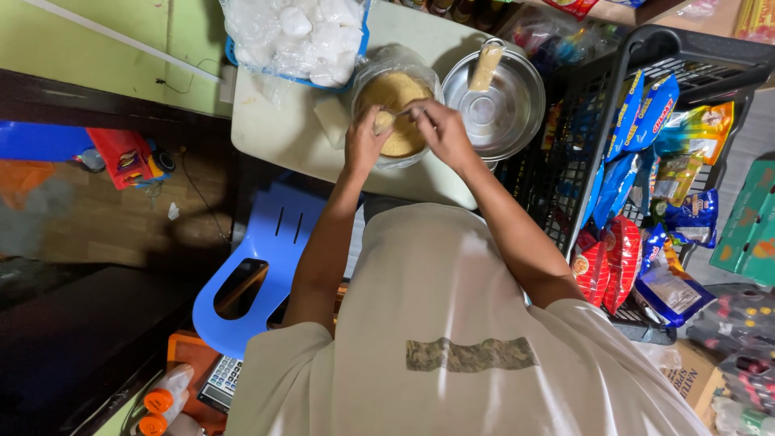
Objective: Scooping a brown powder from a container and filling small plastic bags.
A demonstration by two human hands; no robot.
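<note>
Sugar-brown granules filled a clear plastic bag (395,109) that stood open on the pale table (274,129), directly under both hands. Left hand (365,141) was curled, fingers pinching what looked like a small filled packet (384,120) at the bag's near rim. Right hand (440,129) was bent over the mouth of the bag, fingers closed on a thin utensil, probably a spoon handle; the bowl end was hidden, so I could not tell if it was loaded.

Just right of the right hand sat a steel pot (496,101) with a small packet of the same granules (485,66) leaning against its rim. Beyond the left hand, further from the person, lay a heap of white packets in a blue tray (295,36). A black wire rack (565,161) hung with snack packs stood at the right elbow; a blue plastic chair (258,266) stood below the left forearm.

Risks, as I judged them: the bag walls were soft and unsupported, so a push from either wrist could slump them and spill granules over the table. The packet was held by a pinch only; a loose grip would drop it back into the bag. The right elbow was near the rack, and a wide swing could knock packs loose.
</note>
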